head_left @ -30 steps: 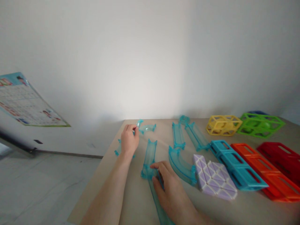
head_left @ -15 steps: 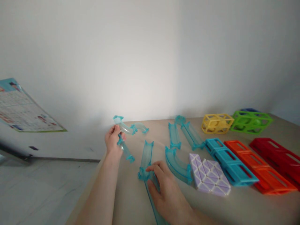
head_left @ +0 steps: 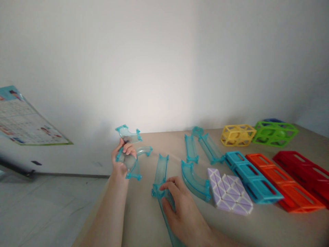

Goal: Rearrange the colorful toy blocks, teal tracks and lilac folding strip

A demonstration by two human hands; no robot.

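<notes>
My left hand (head_left: pixel 122 154) holds two curved translucent teal marble-run track pieces above the table's left side. One curved piece (head_left: pixel 131 136) sticks up past the fingertips, and the other curved piece (head_left: pixel 131 164) lies across the palm side. Just behind the hand, another curved track (head_left: pixel 144 150) is partly covered by it. My right hand (head_left: pixel 177 202) has its fingers and thumb closed around a straight teal track (head_left: pixel 166 214). At the fingertips, that track meets a second straight track (head_left: pixel 161 168) running away from me.
Right of these lie a wide curved track (head_left: pixel 195 183) and two straight tracks (head_left: pixel 190 147) by a small arch. Further right are lilac triangle tiles (head_left: pixel 230 193), blue frames (head_left: pixel 253 176), orange frames (head_left: pixel 284 183), red frames (head_left: pixel 303 171), and yellow (head_left: pixel 238 134) and green cages (head_left: pixel 276 133). A wall stands behind.
The track pieces in my left hand have turned, and the hand has shifted slightly left. The right hand stays in place on the straight track.
</notes>
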